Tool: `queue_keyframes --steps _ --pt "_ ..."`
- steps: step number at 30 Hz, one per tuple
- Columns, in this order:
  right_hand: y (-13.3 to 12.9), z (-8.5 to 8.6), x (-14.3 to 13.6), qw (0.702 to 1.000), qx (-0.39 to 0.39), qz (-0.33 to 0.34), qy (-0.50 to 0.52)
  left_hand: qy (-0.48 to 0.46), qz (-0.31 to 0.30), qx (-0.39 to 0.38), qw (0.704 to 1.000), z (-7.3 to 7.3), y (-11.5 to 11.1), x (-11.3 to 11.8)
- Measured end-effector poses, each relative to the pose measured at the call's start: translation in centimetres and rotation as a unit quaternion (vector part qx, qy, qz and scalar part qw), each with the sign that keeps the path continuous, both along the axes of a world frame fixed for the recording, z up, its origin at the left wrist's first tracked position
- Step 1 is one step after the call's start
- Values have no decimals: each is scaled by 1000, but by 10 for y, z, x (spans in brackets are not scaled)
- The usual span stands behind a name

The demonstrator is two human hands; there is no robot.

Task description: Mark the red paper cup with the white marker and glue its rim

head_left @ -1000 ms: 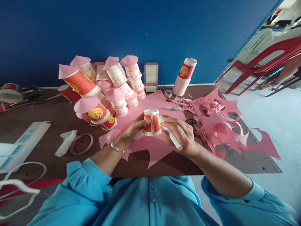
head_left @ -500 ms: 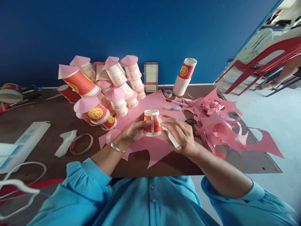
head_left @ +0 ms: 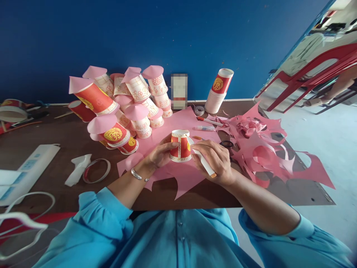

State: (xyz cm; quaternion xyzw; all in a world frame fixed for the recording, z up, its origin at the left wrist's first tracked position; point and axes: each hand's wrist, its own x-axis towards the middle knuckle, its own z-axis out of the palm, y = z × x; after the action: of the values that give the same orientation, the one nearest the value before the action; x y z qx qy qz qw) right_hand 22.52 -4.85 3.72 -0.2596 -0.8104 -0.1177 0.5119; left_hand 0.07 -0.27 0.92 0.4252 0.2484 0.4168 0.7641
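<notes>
In the middle of the head view, my left hand [head_left: 161, 152] grips a red paper cup [head_left: 180, 152] with gold patterns. The cup stands upside down, its wider rim low and its white base up. A pale vertical strip runs down the side facing me. My right hand [head_left: 216, 160] is closed around a white utility knife [head_left: 205, 163] with an orange end. Its blade tip points up and left and meets the cup's upper right side, near the base edge. Pink paper [head_left: 178, 119] lies beneath both hands.
Paper-cup towers with pink cone roofs [head_left: 136, 111] crowd the left back. Cut pink scraps [head_left: 262, 145] lie at right. A cup stack [head_left: 217, 93] stands by the blue wall, near a tape roll [head_left: 199, 110]. A power strip [head_left: 33, 167] and a white ring [head_left: 96, 171] are at left.
The cup has turned slightly in my left hand, so its pale strip sits a little further left and more gold shows at right. The knife has barely moved.
</notes>
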Motion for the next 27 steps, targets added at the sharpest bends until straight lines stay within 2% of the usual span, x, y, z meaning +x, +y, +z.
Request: queue_keyframes --steps 10,18,22,27 --pt "0 4 0 1000 0 -12 -11 -16 0 -21 1000 -6 3 -1" --pt "-1 0 1 1000 -5 -4 -14 -28 3 -1 1000 -4 2 -1" --pt "0 -1 1 1000 -4 -6 -3 -54 -5 -14 998 -5 4 1" --pt "1 -1 1 1000 1 -2 2 -40 -10 -17 999 -7 3 1"
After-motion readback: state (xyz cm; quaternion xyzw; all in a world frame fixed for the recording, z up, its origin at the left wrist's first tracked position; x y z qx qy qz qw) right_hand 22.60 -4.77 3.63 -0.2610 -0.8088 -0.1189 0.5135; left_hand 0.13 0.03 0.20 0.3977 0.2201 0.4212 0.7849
